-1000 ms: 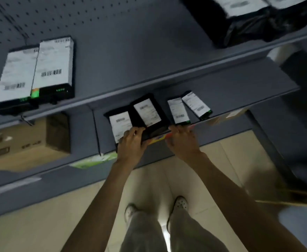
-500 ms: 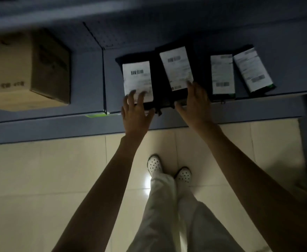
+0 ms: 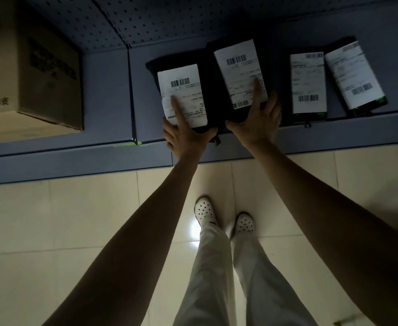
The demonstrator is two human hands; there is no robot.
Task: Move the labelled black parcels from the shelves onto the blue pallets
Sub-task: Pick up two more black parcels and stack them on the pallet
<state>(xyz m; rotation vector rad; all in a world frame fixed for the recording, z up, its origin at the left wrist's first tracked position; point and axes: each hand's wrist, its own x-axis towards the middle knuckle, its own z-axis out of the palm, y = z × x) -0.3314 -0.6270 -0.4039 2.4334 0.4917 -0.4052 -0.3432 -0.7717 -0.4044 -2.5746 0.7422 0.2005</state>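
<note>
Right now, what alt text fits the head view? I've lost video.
Both hands reach onto a low grey shelf, the left hand on one labelled black parcel, the right hand on its neighbour. Two more parcels lie right of them; a cardboard box sits left.

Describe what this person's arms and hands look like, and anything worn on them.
The left arm and right arm are bare, with no sleeves in frame. The left hand and right hand wear no gloves; no watch, ring or wristband shows.
</note>
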